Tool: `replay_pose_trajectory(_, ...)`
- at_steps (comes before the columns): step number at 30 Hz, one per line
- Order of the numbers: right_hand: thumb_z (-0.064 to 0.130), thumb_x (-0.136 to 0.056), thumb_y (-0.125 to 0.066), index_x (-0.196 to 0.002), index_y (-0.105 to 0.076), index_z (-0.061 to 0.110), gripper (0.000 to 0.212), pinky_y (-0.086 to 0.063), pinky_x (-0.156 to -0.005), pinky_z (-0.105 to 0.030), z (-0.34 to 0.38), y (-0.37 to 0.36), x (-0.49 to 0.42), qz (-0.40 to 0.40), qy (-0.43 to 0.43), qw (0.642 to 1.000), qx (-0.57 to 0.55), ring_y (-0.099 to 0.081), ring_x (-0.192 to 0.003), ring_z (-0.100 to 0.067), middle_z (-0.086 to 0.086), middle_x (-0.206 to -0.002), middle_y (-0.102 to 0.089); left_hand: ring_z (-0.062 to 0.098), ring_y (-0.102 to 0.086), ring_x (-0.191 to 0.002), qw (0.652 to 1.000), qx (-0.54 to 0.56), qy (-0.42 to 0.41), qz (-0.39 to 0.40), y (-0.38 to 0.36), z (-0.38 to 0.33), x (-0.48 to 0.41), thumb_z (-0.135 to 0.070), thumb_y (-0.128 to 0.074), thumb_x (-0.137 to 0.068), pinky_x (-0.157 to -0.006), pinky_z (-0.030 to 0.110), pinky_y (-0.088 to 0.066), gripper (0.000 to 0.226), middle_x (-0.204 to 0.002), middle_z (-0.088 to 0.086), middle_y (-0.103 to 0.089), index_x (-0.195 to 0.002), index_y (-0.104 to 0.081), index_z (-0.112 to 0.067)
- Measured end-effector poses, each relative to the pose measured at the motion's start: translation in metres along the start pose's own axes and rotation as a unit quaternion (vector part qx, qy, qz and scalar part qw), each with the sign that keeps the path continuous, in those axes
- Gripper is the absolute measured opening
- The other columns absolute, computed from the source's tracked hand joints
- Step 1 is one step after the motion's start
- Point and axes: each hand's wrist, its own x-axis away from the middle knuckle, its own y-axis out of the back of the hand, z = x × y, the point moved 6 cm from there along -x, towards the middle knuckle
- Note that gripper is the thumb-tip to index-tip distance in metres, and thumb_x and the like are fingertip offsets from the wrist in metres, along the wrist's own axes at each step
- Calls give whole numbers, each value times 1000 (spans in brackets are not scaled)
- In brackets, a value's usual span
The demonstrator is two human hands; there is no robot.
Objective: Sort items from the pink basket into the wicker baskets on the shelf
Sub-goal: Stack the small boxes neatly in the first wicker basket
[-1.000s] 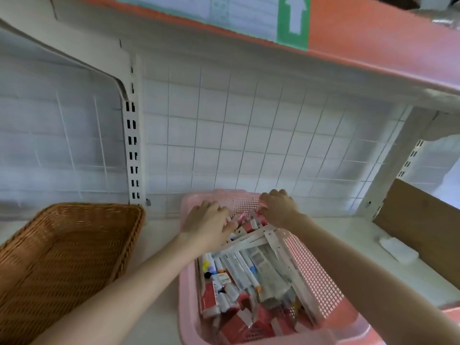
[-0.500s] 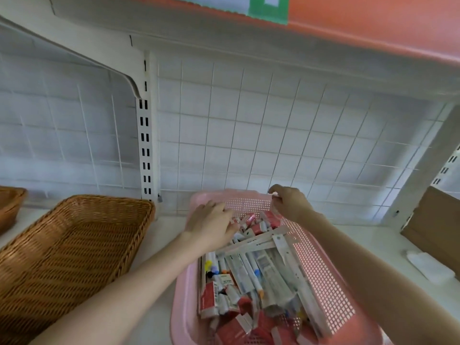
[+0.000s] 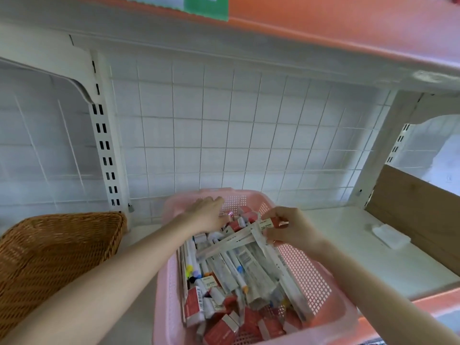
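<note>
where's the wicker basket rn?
Head view, lower left: the wicker basket sits on the white shelf, left of the pink basket with a gap between them, at the foot of the slotted upright.

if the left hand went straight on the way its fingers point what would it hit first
Probably the perforated far wall of the pink basket, just ahead of the left hand. Depth is unclear: if it clears the rim, the white wire grid behind comes next.
</note>
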Motion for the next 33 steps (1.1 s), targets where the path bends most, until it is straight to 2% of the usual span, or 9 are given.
replay_pose_trajectory(4,-4,-78,-67,-91,-61,17,25,-57,-62,-29,-8,-1,13,-8,14,999,31,-62,-57,-12,0,-68,-55,10,-47,-60,997,-14,54,47,-18,5,-27,-40,-37,-99,-56,22,-39,40,-71,-5,-49,-117,-57,-10)
replay_pose_trajectory(6,-5,-78,-67,-91,-61,19,27,-57,-64,-30,-10,1,14,-23,18,999,31,-63,-57,-13,3,-66,-53,14,-54,-64,995,-34,77,60,-23,4,-31,-44,-36,-98,-63,25,-45,45,-74,1,-56,-105,-63,-9)
replay_pose_trajectory(9,-2,-78,-67,-86,-59,28,32,-58,-67,-35,-9,1,15,-28,24,999,33,-65,-61,-14,4,-68,-56,27,-63,-98,993,-13,102,62,-30,2,-36,-35,-41,-97,-96,40,-47,36,-109,14,-65,-100,-63,-7)
replay_pose_trajectory(11,-1,-79,-67,-86,-59,30,33,-59,-68,-36,-9,1,16,-30,26,999,37,-66,-63,-14,7,-65,-56,20,-60,-77,995,4,91,47,-30,2,-39,-30,-42,-98,-80,33,-50,28,-94,11,-66,-83,-58,-11)
replay_pose_trajectory(14,0,-79,-67,-91,-60,26,30,-59,-69,-34,-8,2,17,-31,27,998,40,-66,-63,-14,7,-65,-58,11,-39,-53,996,50,64,24,-23,0,-39,-30,-46,-97,-51,22,-31,32,-62,-2,-44,-69,-44,-16)
replay_pose_trajectory(17,0,-79,-67,-91,-60,25,28,-59,-69,-32,-8,2,17,-34,27,998,39,-66,-63,-14,7,-66,-58,8,-38,-53,995,97,30,-13,-6,-8,-28,-23,-50,-95,-49,19,-31,11,-66,-5,-45,-91,-52,-13)
replay_pose_trajectory(20,1,-79,-68,-84,-59,27,29,-58,-69,-31,-7,2,16,-39,24,998,34,-65,-62,-9,7,-72,-61,11,-57,-65,993,102,-31,-54,14,-19,-8,-26,-59,-91,-63,27,-51,39,-88,-3,-63,-127,-49,-15)
replay_pose_trajectory(24,6,-78,-71,-91,-60,17,21,-49,-59,-15,-10,5,18,-50,2,999,7,-61,-62,-4,5,-79,-62,13,-59,-100,988,76,-73,-111,33,-34,26,-32,-62,-88,-86,25,-48,50,-121,0,-61,-133,-49,-17)
replay_pose_trajectory(33,-2,-74,-72,-105,-63,8,34,-46,-57,-7,-2,8,21,-40,31,999,4,-58,-71,-8,3,-84,-61,9,-47,-119,983,66,-57,-164,45,-48,93,-31,-60,-90,-95,15,-30,42,-137,-6,-48,-129,-52,-20)
